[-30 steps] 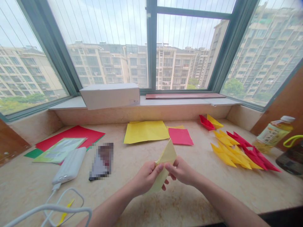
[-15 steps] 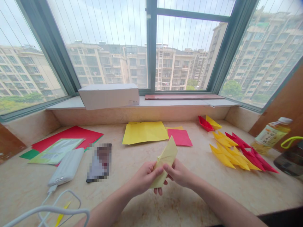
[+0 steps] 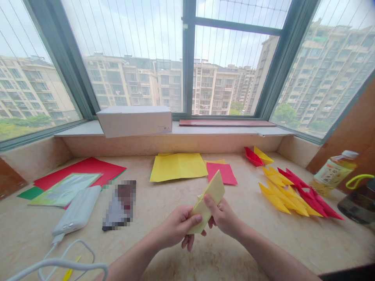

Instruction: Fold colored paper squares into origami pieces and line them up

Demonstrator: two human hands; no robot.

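Observation:
A pale yellow piece of folded paper [image 3: 215, 189] is held tilted above the counter, its upper end leaning to the right. My left hand [image 3: 180, 226] grips its lower left part, thumb lying across the front and fingers behind. On the right edge, my right hand [image 3: 224, 216] pinches it with the thumb pressed on the front face. A small crumpled fold shows along the paper's left edge. Beyond it lie a red paper square [image 3: 222, 173] and a stack of yellow sheets [image 3: 178, 167].
Folded yellow paper boats [image 3: 284, 198] and red ones [image 3: 318, 201] sit at right, beside a drink bottle [image 3: 334, 171] and a dark container [image 3: 359, 203]. At left are red sheets [image 3: 109, 175], a white power bank [image 3: 76, 212] with cable and a pixelated object [image 3: 120, 207]. A white box [image 3: 134, 121] rests on the sill.
My right thumb has moved up along the paper, away from the left thumb. The paper's upper end has shifted slightly right and shows more of its flat face.

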